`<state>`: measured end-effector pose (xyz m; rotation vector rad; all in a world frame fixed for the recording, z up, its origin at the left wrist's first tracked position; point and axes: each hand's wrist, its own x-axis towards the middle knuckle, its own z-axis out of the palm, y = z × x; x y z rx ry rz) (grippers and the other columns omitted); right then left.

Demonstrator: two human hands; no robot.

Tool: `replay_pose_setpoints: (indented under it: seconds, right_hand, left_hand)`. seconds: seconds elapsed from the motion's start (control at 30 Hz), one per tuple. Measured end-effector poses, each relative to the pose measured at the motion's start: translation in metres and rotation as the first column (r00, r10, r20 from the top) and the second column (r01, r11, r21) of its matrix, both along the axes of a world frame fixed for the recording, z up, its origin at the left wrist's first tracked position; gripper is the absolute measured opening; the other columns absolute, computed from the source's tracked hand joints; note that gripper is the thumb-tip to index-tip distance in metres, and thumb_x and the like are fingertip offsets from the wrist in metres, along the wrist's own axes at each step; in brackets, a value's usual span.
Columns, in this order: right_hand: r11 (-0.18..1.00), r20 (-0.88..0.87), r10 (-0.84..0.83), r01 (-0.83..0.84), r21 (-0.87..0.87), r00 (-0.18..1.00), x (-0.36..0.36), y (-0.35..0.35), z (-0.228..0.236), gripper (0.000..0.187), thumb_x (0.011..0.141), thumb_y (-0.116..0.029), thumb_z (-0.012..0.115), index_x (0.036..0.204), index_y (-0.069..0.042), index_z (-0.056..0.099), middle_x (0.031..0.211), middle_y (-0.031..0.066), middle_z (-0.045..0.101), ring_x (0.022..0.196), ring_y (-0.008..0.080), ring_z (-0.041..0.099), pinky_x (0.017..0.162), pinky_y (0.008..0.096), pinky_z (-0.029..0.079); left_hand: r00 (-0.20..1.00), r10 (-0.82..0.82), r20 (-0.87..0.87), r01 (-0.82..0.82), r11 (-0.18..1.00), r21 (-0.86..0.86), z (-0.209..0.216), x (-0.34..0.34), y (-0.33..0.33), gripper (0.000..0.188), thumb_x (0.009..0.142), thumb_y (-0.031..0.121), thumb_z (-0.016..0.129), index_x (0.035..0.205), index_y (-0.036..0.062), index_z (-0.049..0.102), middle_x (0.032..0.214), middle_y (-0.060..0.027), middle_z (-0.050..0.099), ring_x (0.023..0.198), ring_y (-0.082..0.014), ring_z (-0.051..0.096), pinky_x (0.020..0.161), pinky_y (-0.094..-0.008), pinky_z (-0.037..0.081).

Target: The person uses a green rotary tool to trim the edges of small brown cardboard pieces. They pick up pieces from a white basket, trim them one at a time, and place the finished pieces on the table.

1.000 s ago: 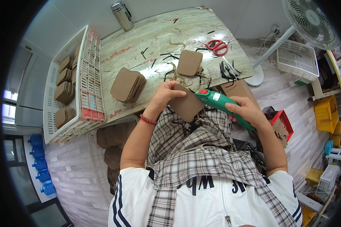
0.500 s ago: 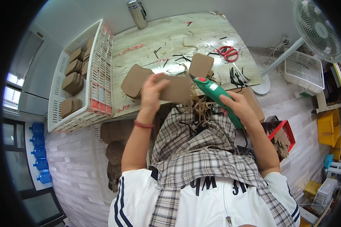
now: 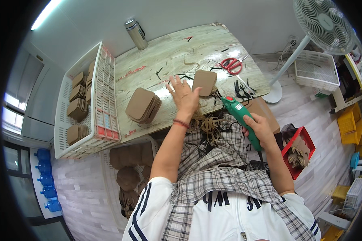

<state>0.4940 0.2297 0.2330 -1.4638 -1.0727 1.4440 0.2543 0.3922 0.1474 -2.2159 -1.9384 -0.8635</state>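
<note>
My left hand (image 3: 184,96) reaches over the table's near edge with its fingers spread and nothing in them. Its thumb side is close beside the right-hand stack of brown rounded-square pieces (image 3: 204,82). To the left of that hand stands a taller stack of the same brown pieces (image 3: 142,105). My right hand (image 3: 260,129) is wrapped round a green handheld electric cutter (image 3: 241,113), its head pointing up and left toward the right-hand stack. Thin brown trimmings (image 3: 210,127) hang off the table edge onto my checked apron (image 3: 213,180).
Red-handled scissors (image 3: 231,66) and black scraps (image 3: 243,89) lie at the table's right. On the left, a white crate (image 3: 104,116) holds more brown pieces. A steel flask (image 3: 136,35) stands at the back. A fan (image 3: 323,24) and a red box (image 3: 306,140) are to the right.
My left hand held a brown piece; that hand is now empty and has moved right toward the right-hand stack. The cutter has dropped slightly lower and right.
</note>
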Motion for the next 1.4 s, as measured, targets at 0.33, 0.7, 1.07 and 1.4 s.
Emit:
replay_pose_setpoints:
  seconds: [0.33,0.7,1.07,1.4]
  right_hand:
    - [0.995,0.015,-0.094,0.095,-0.042,0.995,0.009,-0.010,-0.017,0.033,0.091,-0.035,0.059,0.092,-0.002,0.059,0.068,0.0036,0.058,0.052,0.0074,0.053,0.049,0.0208,0.042]
    - [0.983,-0.007,-0.137,0.137,0.124,0.991,-0.024,-0.012,0.006,0.035,0.092,-0.035,0.059,0.099,-0.001,0.059,0.070,0.0017,0.056,0.058,0.0068,0.051,0.054,0.0207,0.042]
    - [0.980,-0.014,-0.129,0.130,0.152,0.992,-0.027,-0.010,0.018,0.035,0.092,-0.035,0.058,0.099,-0.001,0.059,0.070,0.0019,0.056,0.059,0.0068,0.051,0.055,0.0205,0.042]
    - [0.974,0.017,-0.145,0.140,0.176,0.989,-0.016,0.004,0.028,0.035,0.093,-0.036,0.057,0.101,-0.002,0.060,0.070,0.0013,0.056,0.059,0.0064,0.051,0.055,0.0197,0.042]
  left_hand:
    - [0.877,-0.104,0.469,0.035,0.988,0.154,-0.016,0.034,-0.005,0.026,0.072,0.008,0.071,0.084,0.0019,0.050,0.132,-0.0215,0.041,0.133,-0.0383,0.025,0.109,-0.0501,0.020]
    - [-0.653,-0.022,0.757,0.267,0.929,0.258,0.037,0.048,-0.024,0.032,0.092,-0.003,0.050,0.123,0.0020,0.045,0.118,-0.0100,0.056,0.110,-0.0225,0.055,0.098,-0.0367,0.045]
    - [-0.746,0.088,0.660,0.345,0.899,0.269,0.027,0.059,-0.034,0.035,0.091,-0.005,0.051,0.124,0.0047,0.046,0.121,-0.0100,0.055,0.110,-0.0231,0.056,0.097,-0.0386,0.048]
    - [-0.687,0.152,0.711,0.470,0.839,0.275,0.029,0.067,-0.061,0.033,0.090,-0.002,0.053,0.123,0.0049,0.048,0.117,-0.0092,0.059,0.105,-0.0212,0.059,0.093,-0.0364,0.050]
